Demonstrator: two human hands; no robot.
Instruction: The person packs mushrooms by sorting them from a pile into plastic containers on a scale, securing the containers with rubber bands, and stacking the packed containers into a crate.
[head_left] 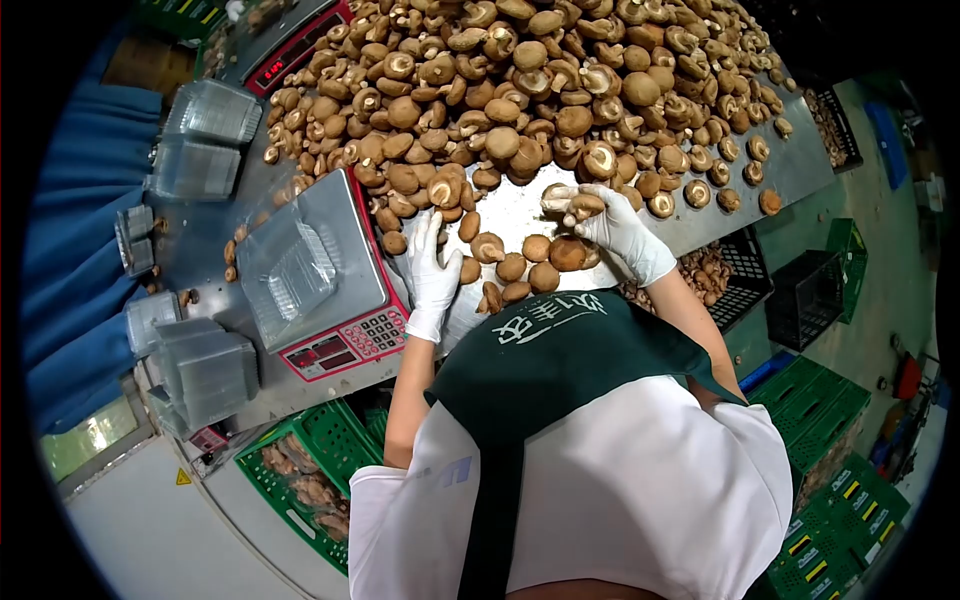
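Note:
My right hand (622, 236), in a white glove, pinches a brown shiitake mushroom (582, 207) over the metal table; a second cap may lie behind it at the fingertips. In its own white glove, my left hand (432, 275) rests on the table beside the scale, fingers stretched toward the pile and nothing visible in them. Several loose shiitake mushrooms (511, 267) lie between my hands, close to my apron. Beyond them rises a large heap of shiitake mushrooms (530, 90).
Left of my left hand stands a red-edged digital scale (345, 300) with a clear plastic tray (298, 265) on it. Stacked clear trays (205, 370) line the left edge. A black crate (745, 270) of mushrooms sits below the table at right; a green crate (330, 450) is at lower left.

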